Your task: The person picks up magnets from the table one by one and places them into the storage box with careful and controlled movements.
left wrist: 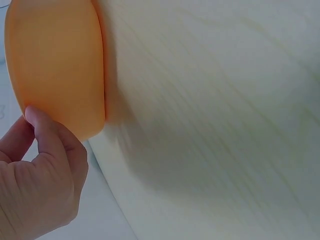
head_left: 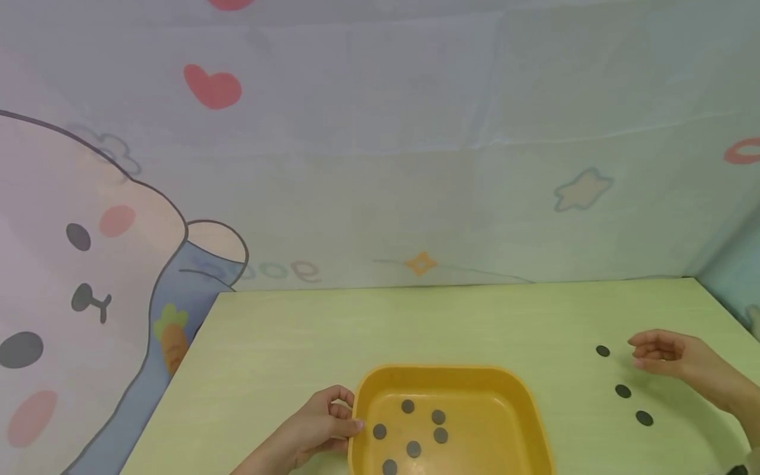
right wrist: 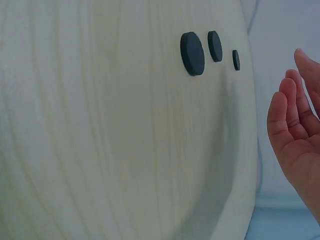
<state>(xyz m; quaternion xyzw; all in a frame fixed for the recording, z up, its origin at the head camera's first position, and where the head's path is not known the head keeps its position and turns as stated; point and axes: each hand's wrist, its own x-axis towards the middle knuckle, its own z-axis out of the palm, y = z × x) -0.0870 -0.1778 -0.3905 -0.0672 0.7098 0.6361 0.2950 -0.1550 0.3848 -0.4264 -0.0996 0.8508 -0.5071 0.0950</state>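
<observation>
A yellow tray (head_left: 487,376) lies at the front of the table, with several grey discs (head_left: 413,449) flat on its floor. At its left wall, my left hand (head_left: 320,422) pinches the rim between thumb and fingers; the left wrist view shows this hand (left wrist: 47,170) at the tray's outer side (left wrist: 55,65). Over on the right, my right hand (head_left: 671,356) hovers above the table, fingers loosely bent and holding nothing. Three black discs (head_left: 623,391) lie in a slanting row just left of and below it. The right wrist view shows these discs (right wrist: 192,54) beside the hand (right wrist: 300,120).
A pale wood-grain table (head_left: 297,330) spreads under everything, its back edge meeting a printed cloth (head_left: 380,165) with hearts, stars and a cartoon animal. More cloth (head_left: 736,264) hangs along the right side. Table surface separates the tray from the black discs.
</observation>
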